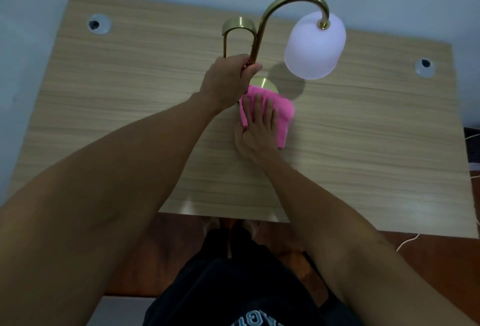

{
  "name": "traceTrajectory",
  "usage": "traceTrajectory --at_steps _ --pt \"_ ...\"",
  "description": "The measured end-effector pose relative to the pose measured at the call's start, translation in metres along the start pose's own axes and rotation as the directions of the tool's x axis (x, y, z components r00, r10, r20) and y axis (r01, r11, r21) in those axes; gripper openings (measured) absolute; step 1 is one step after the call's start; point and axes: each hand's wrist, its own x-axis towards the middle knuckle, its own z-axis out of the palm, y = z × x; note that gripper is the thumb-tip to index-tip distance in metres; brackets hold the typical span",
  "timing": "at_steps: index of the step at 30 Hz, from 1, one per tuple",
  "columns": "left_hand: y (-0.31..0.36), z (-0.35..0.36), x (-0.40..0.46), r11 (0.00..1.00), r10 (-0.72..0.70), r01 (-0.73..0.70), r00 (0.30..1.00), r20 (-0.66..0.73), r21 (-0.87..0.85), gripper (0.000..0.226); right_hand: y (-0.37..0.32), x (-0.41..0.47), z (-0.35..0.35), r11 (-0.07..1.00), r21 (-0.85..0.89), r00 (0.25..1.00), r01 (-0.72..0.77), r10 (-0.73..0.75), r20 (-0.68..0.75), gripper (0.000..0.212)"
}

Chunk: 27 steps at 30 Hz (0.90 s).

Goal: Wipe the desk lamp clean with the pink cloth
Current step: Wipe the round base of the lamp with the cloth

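Pale blue walls are framing the light wood-grain desk (363,143), which is carrying two round grey cable grommets, one near the far-left corner (98,24) and one toward the right edge (424,65). Left of centre, the left hand (226,81) is closing around the lower part of the curved brass stem (262,26) of the brass desk lamp, steadying it. Just right of that, the right hand (257,128) is pressing flat, fingers spread, on the folded pink cloth (275,112), which is covering most of the round brass base (265,85) near the middle of the desk. Further right, the frosted white bell-shaped shade (315,45) is hanging out over the desk. Judging from this, a hard sideways rub is likely to twist the base and swing the top-heavy shade; if the left grip loosens, the lamp could tip.
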Motion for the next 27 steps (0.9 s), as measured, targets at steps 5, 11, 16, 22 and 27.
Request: traceTrajectory --at_steps 5,11,16,22,27 --pt "-0.002 -0.002 0.001 1.000 -0.010 0.010 1.000 0.025 -0.019 0.036 0.024 0.001 -0.004 0.980 -0.103 0.985 0.171 -0.171 0.007 0.072" --pt "-0.003 -0.001 0.000 0.999 0.002 -0.001 1.000 0.018 -0.035 0.033 0.060 0.014 -0.015 0.995 -0.026 0.996 0.095 -0.095 0.000 0.066" --pt "-0.007 0.003 0.002 1.000 0.023 -0.024 0.999 -0.022 -0.017 0.035 0.055 0.062 -0.033 0.992 0.035 0.992 0.118 -0.120 0.049 0.068" --pt "-0.005 0.002 0.002 1.000 0.013 -0.013 1.000 -0.024 -0.024 0.030 0.067 0.050 -0.042 0.955 0.277 0.994 0.109 -0.112 -0.005 0.067" --pt "0.002 -0.002 -0.002 0.998 -0.009 0.009 1.000 0.011 -0.057 0.025 0.032 0.005 -0.011 0.969 0.222 0.991 -0.113 0.125 -0.043 0.072"
